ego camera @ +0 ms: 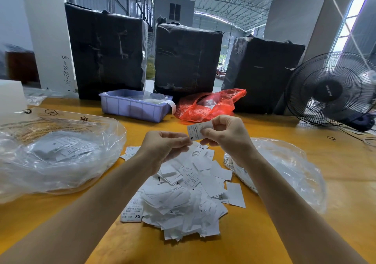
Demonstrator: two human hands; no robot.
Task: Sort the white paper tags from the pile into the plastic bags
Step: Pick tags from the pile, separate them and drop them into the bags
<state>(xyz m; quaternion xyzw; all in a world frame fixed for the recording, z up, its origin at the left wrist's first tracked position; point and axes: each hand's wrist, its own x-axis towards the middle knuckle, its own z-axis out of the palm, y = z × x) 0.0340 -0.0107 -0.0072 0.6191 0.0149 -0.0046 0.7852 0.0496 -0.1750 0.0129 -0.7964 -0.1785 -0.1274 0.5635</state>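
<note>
Matt white paper tags; glossy crinkled clear plastic bags; smooth yellow tabletop.

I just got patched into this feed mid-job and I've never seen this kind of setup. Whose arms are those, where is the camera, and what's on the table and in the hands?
There is no machine here: these are a person's two bare arms. The single picture comes from a wide-angle camera worn on the person's head, looking forward and down.

On the yellow tabletop lies a loose pile of small white paper tags, some printed with sizes such as XS. A large clear plastic bag on the left already holds tags; a second clear plastic bag on the right lies beside the pile.

The right hand pinches one white paper tag marked M, lifted above the pile. The left hand has its fingertips at that tag's lower edge.

Behind stand a lilac plastic bin, a crumpled red plastic bag, three black wrapped boxes and a black fan.
</note>
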